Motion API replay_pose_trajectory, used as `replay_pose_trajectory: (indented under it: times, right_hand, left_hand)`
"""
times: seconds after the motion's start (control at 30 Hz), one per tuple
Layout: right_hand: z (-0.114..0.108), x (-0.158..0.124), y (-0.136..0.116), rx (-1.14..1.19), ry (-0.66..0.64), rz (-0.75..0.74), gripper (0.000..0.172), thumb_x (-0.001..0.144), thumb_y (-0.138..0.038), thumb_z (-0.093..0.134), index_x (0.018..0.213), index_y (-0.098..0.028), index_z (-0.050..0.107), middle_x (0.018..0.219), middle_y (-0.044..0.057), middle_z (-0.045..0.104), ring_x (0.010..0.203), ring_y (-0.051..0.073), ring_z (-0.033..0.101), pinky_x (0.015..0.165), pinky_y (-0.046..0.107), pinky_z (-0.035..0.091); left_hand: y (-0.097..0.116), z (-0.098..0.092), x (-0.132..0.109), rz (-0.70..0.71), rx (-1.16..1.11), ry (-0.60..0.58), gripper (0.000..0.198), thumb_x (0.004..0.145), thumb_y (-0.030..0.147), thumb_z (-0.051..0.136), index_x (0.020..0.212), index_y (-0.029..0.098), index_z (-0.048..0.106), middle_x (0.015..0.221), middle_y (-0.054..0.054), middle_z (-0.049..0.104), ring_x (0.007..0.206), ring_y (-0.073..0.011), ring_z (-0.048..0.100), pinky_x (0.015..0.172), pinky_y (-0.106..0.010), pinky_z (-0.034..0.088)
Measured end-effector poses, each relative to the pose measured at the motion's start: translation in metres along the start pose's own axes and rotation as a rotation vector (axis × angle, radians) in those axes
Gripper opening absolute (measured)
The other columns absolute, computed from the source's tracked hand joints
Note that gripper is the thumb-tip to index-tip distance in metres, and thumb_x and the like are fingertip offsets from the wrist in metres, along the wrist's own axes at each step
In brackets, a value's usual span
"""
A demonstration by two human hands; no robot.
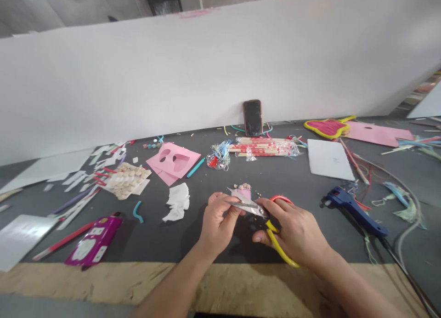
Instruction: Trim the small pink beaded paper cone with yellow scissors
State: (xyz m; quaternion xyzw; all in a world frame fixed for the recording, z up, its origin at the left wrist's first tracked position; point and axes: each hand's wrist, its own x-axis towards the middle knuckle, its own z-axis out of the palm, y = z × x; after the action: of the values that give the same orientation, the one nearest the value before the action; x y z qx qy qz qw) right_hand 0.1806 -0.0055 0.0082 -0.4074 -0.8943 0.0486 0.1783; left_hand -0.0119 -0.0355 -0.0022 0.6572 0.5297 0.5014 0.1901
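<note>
My right hand (298,230) grips a pair of scissors (257,210) with one yellow and one red handle. The blades are parted and point left toward my left hand (220,217). Thumb and fingers of my left hand are pinched together close to the blades; whatever lies between them is too small to name. Just beyond the blades is a small pink piece (245,194) with tiny pale beads (244,186) at its far edge. A few more little bits lie loose to its right.
A blue glue gun (356,210) with its cable lies at right, near a white board (330,159). Wrapped sticks (263,147) lie below a propped phone (252,118). Leftward are crumpled tissue (177,201), pink cut paper (172,161), a teal pen (196,167) and a purple packet (94,241).
</note>
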Motion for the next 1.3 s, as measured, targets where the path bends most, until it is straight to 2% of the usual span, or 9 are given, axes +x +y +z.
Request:
replay_pose_trajectory:
  times: [0.13,0.33,0.53,0.73,1.0,1.17,1.3]
  right_hand:
    - [0.0029,-0.0005,0.0025,0.042,-0.021,-0.006,0.058,0.082,-0.066,0.044,0.115,-0.02,0.056,0.09,0.009,0.069,0.075,0.022,0.066,0.061,0.029,0.047]
    - [0.0061,-0.0037,0.0042,0.072,-0.04,-0.005,0.046,0.088,-0.055,0.043,0.115,-0.021,0.057,0.085,0.006,0.071,0.065,0.018,0.066,0.051,0.025,0.043]
    - [0.008,-0.0071,0.0027,0.055,-0.012,0.001,0.044,0.09,-0.053,0.04,0.114,-0.02,0.056,0.082,0.005,0.071,0.065,0.02,0.067,0.051,0.027,0.043]
    - [0.0083,-0.0035,0.0036,0.048,-0.005,0.014,0.046,0.09,-0.056,0.039,0.112,-0.02,0.057,0.076,0.004,0.07,0.058,0.017,0.063,0.049,0.026,0.04]
    - [0.0006,-0.0006,0.0013,0.017,-0.028,-0.009,0.063,0.078,-0.07,0.045,0.114,-0.02,0.056,0.087,0.009,0.068,0.073,0.022,0.065,0.06,0.029,0.046]
    - [0.0037,-0.0013,0.0038,0.03,-0.012,-0.016,0.059,0.081,-0.067,0.045,0.116,-0.021,0.056,0.092,0.009,0.068,0.077,0.022,0.065,0.063,0.029,0.046]
    - [0.0063,-0.0026,0.0063,0.079,-0.02,-0.037,0.052,0.087,-0.061,0.039,0.116,-0.021,0.056,0.091,0.007,0.07,0.072,0.018,0.066,0.059,0.025,0.045]
  left_hand:
    - [-0.0002,-0.0008,0.0011,-0.003,0.028,-0.024,0.03,0.089,0.022,0.049,0.062,0.02,0.062,0.068,-0.002,0.068,0.072,-0.0179,0.062,0.081,-0.034,0.043]
    - [-0.0009,0.0002,0.0,-0.017,0.019,-0.041,0.031,0.089,0.022,0.048,0.061,0.02,0.061,0.066,-0.002,0.067,0.073,-0.0178,0.062,0.079,-0.033,0.043]
    - [0.0012,0.001,-0.0024,-0.061,-0.025,-0.019,0.03,0.089,0.022,0.049,0.061,0.019,0.06,0.066,-0.002,0.067,0.075,-0.0178,0.061,0.077,-0.031,0.044]
    - [-0.0012,0.0023,-0.0037,-0.128,-0.04,0.017,0.012,0.084,0.025,0.058,0.077,0.02,0.066,0.083,-0.004,0.07,0.081,-0.019,0.062,0.077,-0.031,0.046]
    - [-0.0022,0.0004,-0.0001,-0.016,-0.051,-0.008,0.024,0.088,0.022,0.052,0.067,0.02,0.063,0.069,-0.001,0.068,0.073,-0.017,0.061,0.079,-0.033,0.043]
    - [-0.0023,-0.0023,0.0002,0.001,-0.059,-0.032,0.021,0.086,0.018,0.055,0.067,0.019,0.062,0.065,0.001,0.066,0.068,-0.0162,0.059,0.085,-0.037,0.038]
    - [-0.0035,-0.0022,-0.0004,0.01,-0.043,-0.041,0.023,0.085,0.017,0.055,0.063,0.019,0.061,0.062,0.002,0.064,0.065,-0.0151,0.058,0.089,-0.039,0.035]
